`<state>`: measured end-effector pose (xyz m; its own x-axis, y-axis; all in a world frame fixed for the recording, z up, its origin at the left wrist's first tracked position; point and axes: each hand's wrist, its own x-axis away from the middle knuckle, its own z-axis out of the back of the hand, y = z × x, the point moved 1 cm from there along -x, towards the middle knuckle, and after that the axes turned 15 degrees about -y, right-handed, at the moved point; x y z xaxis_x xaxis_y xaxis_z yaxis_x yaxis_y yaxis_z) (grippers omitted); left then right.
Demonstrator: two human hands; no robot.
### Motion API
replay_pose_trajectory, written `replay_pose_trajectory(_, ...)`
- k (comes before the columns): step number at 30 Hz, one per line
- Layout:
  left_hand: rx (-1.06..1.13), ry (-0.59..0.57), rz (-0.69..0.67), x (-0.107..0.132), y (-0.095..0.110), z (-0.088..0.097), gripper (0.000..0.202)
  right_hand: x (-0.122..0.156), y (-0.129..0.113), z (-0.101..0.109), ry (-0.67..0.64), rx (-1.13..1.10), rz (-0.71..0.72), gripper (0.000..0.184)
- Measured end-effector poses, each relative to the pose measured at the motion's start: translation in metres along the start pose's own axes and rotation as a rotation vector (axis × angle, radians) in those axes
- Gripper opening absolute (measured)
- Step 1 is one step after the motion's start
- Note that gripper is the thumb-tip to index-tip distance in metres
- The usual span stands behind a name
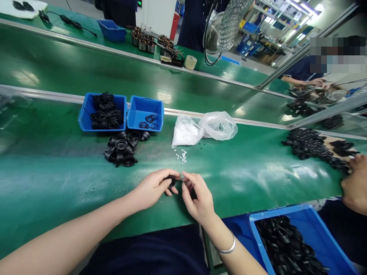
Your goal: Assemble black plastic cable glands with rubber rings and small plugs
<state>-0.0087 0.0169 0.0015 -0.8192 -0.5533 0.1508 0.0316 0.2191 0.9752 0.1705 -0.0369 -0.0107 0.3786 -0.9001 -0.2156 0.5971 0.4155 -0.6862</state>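
My left hand [153, 188] holds a small black rubber part [172, 182] between its fingers and thumb, above the green conveyor belt [229, 183]. My right hand [197, 196], with a silver bangle [228, 246] on the wrist, has its fingertips drawn together right next to that part. Anything pinched there is too small to tell. Just beyond both hands lies a scatter of tiny white pieces [180, 156].
Two blue bins hold black rings [104, 111] [145, 113]. Black rubber fittings [120, 147] and plastic bags [200, 130] lie on the belt. A co-worker's hand [355, 183] is at a black heap [312, 147]. A full blue crate [289, 240] is at the lower right.
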Motion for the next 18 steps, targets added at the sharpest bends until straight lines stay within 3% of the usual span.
replay_pose_trajectory(6, -0.165, -0.006, 0.064, 0.007, 0.001, -0.003, 0.03, -0.006, -0.007, -0.002, -0.173, 0.168, 0.131, 0.058)
replay_pose_trajectory(10, -0.437, -0.009, 0.128, 0.013, 0.0, -0.011, 0.044, -0.006, -0.022, -0.001, -0.249, 0.396, 0.184, 0.045)
replay_pose_trajectory(13, -0.731, -0.04, 0.069, 0.012, 0.0, -0.011, 0.05, -0.002, -0.023, 0.005, -0.258, 0.478, 0.191, 0.034)
replay_pose_trajectory(15, -0.901, -0.028, 0.053, 0.012, 0.002, -0.003, 0.059, 0.001, -0.009, 0.019, -0.187, 0.477, 0.081, 0.034)
replay_pose_trajectory(18, -1.277, 0.191, -0.037, 0.019, 0.01, 0.024, 0.053, 0.011, 0.033, 0.062, 0.036, 0.465, -0.317, 0.034)
